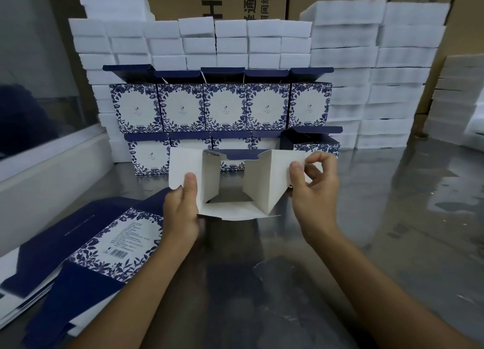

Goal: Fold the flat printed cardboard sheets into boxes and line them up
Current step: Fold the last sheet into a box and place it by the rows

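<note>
Head view, step: squaring up half-opened white-lined cardboard box (pixel 230 183), open end toward camera, flaps not yet tucked.
Left hand (pixel 183 207): thumb clamped on left flap.
Right hand (pixel 311 189): pinching right flap at fingertips.
Box position: held above shiny grey metal table (pixel 392 217), just before two rows of finished blue floral boxes (pixel 225 107).
Next, likely: fold in near flaps, close base.
Left: stack of flat blue printed sheets (pixel 104 246).
Room: white foam blocks (pixel 366 73), brown cartons behind.

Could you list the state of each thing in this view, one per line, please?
Box in hand: half-formed, end flaps open, white inside facing the camera.
Left hand: gripping the box's left flap.
Right hand: pinching the right flap.
Upper row of boxes: folded, upright, top flaps open.
Lower row of boxes: folded, upright, partly hidden.
Flat sheets: unfolded, stacked on the table.
Foam blocks: stacked.
</note>
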The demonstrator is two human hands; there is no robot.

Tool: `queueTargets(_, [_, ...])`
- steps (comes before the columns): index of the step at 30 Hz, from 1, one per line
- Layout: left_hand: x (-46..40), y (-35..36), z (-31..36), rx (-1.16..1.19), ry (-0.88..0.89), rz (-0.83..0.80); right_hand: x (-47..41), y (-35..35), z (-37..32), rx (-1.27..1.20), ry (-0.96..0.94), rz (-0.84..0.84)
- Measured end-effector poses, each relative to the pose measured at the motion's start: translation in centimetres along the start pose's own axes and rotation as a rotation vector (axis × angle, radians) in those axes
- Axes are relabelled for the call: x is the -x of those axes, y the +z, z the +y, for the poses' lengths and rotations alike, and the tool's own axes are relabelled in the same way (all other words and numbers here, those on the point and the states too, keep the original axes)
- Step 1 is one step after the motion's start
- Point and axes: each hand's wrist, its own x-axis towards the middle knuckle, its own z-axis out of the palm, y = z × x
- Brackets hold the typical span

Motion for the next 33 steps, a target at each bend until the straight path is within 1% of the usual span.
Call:
queueTargets(3, [-0.4,-0.2,-0.1,-0.008,-0.01,0.06,0.0,-0.1,0.3,0.153,-0.115,-0.162])
queueTargets(5, [-0.5,-0.5,-0.1,0.003,-0.012,0.098,-0.1,-0.6,0.4,0.235,-0.148,-0.316])
queueTargets(7, [-0.7,-0.8,-0.2,0.021,-0.027,0.12,-0.5,-1.3,0.7,0.382,-0.181,-0.516])
queueTargets(8, [-0.7,-0.9,-0.3,0.01,-0.034,0.129,-0.7,-1.7,1.1,0.466,-0.18,-0.637])
queueTargets(10, [-0.8,-0.8,-0.5,-0.057,-0.028,0.146,-0.7,-2.2,1.8,0.587,-0.062,-0.856])
queueTargets(11, [-0.7,-0.7,-0.6,-0.091,-0.016,0.156,-0.5,-2.2,2.2,0.62,-0.011,-0.903])
queueTargets(12, [-0.7,-0.6,-0.7,-0.117,0.0,0.16,-0.3,-2.0,2.6,0.634,0.001,-0.886])
queueTargets(13, [-0.6,-0.6,-0.8,-0.138,0.014,0.155,0.0,-1.8,2.8,0.622,-0.016,-0.824])
queueTargets(16, [-0.2,-0.4,-0.9,-0.23,0.101,0.118,0.5,-0.8,2.7,0.537,-0.124,-0.544])
queueTargets(18, [0.0,-0.1,-1.0,-0.249,0.17,0.105,0.7,-0.6,2.8,0.535,-0.187,-0.403])
queueTargets(21, [0.3,0.1,-1.1,-0.312,0.275,0.04,0.8,-0.4,2.8,0.557,-0.208,-0.276])
queueTargets(23, [0.4,-0.1,-1.2,-0.447,0.37,-0.03,0.9,-0.2,2.5,0.542,-0.201,-0.173])
queueTargets(24, [0.5,-0.2,-1.2,-0.516,0.384,-0.058,0.9,-0.1,2.4,0.531,-0.202,-0.125])
queueTargets(25, [0.5,-0.2,-1.4,-0.567,0.374,-0.082,0.9,-0.1,2.4,0.521,-0.203,-0.088])
queueTargets(27, [0.5,-0.3,-1.5,-0.59,0.349,-0.102,0.8,0.0,2.5,0.486,-0.173,-0.055])
queueTargets(31, [0.7,-0.1,-1.1,-0.427,0.346,-0.063,1.2,0.4,2.7,0.474,-0.118,-0.014])
queueTargets(33, [0.8,0.2,-0.8,-0.404,0.337,-0.047,1.3,0.5,2.9,0.458,-0.03,-0.055])
